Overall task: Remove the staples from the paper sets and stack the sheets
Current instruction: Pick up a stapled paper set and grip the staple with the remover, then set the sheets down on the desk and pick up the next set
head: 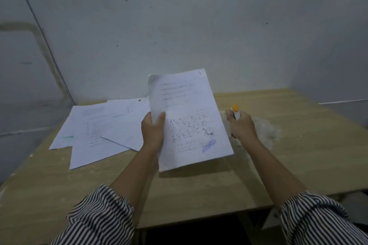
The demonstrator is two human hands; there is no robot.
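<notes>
1. Head view: the left hand [153,128] grips a paper set [189,119] by its left edge, lifted above the wooden table [278,157].
2. The right hand [242,125], just right of the set, is curled round a white, orange-tipped staple remover [236,112].
3. Loose sheets [99,127] lie fanned out left of the set, so some seem done but not squared; whether this set's staple is out, I cannot tell.

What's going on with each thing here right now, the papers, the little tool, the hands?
Paper set: lifted off the table, tilted, printed side up.
Left hand: grips the set's left edge, thumb on top.
Staple remover: upright in the fist, orange tip up.
Right hand: grips the remover.
Loose sheets: flat on the table, overlapping untidily.
Table: bears the sheets.
</notes>
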